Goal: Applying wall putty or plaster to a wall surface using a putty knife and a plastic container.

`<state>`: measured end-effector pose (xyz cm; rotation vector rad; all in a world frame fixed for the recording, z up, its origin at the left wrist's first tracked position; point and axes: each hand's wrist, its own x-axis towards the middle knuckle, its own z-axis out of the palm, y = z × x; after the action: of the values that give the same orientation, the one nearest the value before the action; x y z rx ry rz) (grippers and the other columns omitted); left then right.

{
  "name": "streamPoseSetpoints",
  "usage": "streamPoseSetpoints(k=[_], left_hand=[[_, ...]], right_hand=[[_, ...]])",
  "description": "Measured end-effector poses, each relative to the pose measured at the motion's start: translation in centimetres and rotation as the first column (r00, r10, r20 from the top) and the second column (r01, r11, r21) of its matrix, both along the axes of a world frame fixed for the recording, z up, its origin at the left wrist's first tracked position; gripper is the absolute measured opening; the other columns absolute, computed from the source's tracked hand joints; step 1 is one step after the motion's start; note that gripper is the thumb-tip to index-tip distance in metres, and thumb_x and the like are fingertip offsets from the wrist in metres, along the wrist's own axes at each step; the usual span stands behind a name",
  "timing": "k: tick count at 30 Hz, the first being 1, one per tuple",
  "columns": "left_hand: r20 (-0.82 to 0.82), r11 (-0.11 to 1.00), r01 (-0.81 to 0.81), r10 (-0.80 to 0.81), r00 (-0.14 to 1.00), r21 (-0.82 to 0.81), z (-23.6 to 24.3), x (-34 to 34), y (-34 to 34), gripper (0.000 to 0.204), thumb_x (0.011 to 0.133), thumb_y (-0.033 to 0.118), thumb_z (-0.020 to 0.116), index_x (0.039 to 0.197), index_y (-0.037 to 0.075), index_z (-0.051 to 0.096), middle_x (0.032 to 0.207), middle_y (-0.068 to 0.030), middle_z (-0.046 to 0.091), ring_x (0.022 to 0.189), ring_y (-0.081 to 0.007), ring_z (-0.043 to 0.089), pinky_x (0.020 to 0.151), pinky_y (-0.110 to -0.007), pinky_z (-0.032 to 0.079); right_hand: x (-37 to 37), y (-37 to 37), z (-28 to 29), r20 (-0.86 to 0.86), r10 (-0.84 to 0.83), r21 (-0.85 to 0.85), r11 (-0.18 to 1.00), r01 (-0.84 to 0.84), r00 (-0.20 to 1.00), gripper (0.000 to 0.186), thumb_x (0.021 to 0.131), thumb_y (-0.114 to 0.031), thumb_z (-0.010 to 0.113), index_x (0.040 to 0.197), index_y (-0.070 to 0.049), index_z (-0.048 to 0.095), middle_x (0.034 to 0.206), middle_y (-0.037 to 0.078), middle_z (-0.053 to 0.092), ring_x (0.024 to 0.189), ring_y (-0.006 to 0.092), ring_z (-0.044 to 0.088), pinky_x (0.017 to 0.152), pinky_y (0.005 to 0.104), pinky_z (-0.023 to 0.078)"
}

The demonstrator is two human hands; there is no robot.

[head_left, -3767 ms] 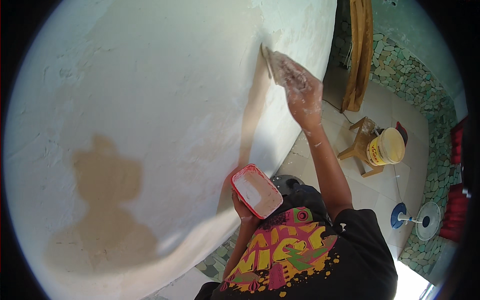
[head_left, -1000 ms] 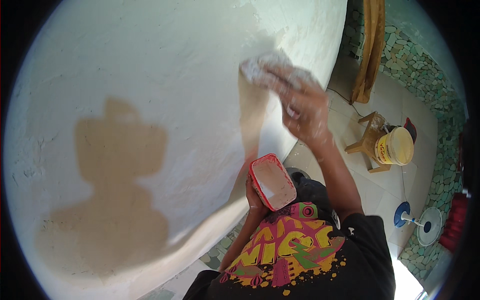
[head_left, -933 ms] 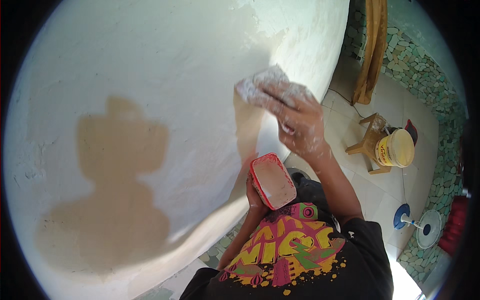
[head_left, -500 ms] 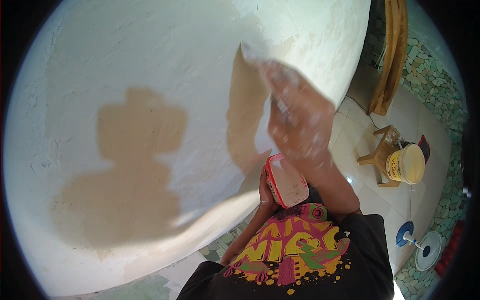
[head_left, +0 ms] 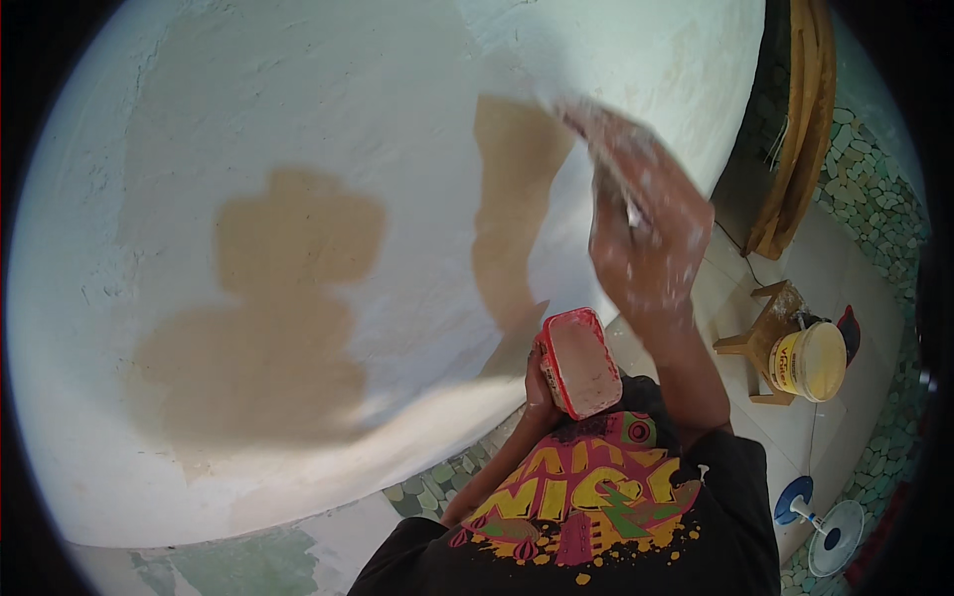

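My left hand (head_left: 540,387) is wrapped round the side of a small rectangular tub (head_left: 558,372) with a red rim, held in front of my chest. Pale, creamy paste fills the tub. Up and to the right, my right hand (head_left: 651,214), speckled with white paste, is closed round a thin scraper (head_left: 545,91). Most of that tool is hidden by the fingers, and its tip is blurred against the pale plastered wall (head_left: 417,119). Whether the tip touches the wall I cannot tell. Shadows of my arm and upper body fall across the plaster.
To the right, a yellow-and-white bucket (head_left: 810,363) is by a small wooden stool (head_left: 765,333) on the tiled floor. Beyond stand curved wooden beams (head_left: 800,129) and a pebble-patterned border (head_left: 860,169). A white-and-blue fan-like object (head_left: 835,536) is at lower right.
My right hand has moved right with the scraper, relative to the wall and its shadow. The left hand still holds the tub. The whole view has shifted slightly.
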<state>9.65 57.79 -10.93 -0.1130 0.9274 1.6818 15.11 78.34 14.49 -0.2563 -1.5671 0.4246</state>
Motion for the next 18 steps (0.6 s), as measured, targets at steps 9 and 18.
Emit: streamPoseSetpoints(k=[9, 18], left_hand=[[0.061, 0.998, -0.071, 0.07, 0.996, 0.0, -2.1, 5.6, 7.4, 0.063, 0.107, 0.055, 0.036, 0.148, 0.009, 0.048, 0.142, -0.0156, 0.06, 0.126, -0.0333, 0.061, 0.11, -0.05, 0.048], [-0.061, 0.988, -0.131, 0.126, 0.99, -0.082, -3.6, 5.8, 7.0, 0.062, 0.106, 0.056, 0.038, 0.147, 0.011, 0.049, 0.143, -0.0131, 0.059, 0.127, -0.0327, 0.059, 0.111, -0.049, 0.046]], right_hand=[[5.7, 7.5, -8.1, 0.38, -0.263, 0.222, 0.957, 0.189, 0.887, 0.051, 0.066, 0.001, 0.068, 0.114, -0.011, 0.077, 0.125, 0.007, 0.071, 0.121, 0.0304, 0.064, 0.103, 0.051, 0.047], [3.7, 6.0, -4.5, 0.212, -0.225, 0.222, 0.959, 0.177, 0.951, 0.049, 0.067, -0.006, 0.073, 0.115, -0.012, 0.077, 0.122, 0.01, 0.07, 0.115, 0.0337, 0.065, 0.097, 0.0499, 0.049]])
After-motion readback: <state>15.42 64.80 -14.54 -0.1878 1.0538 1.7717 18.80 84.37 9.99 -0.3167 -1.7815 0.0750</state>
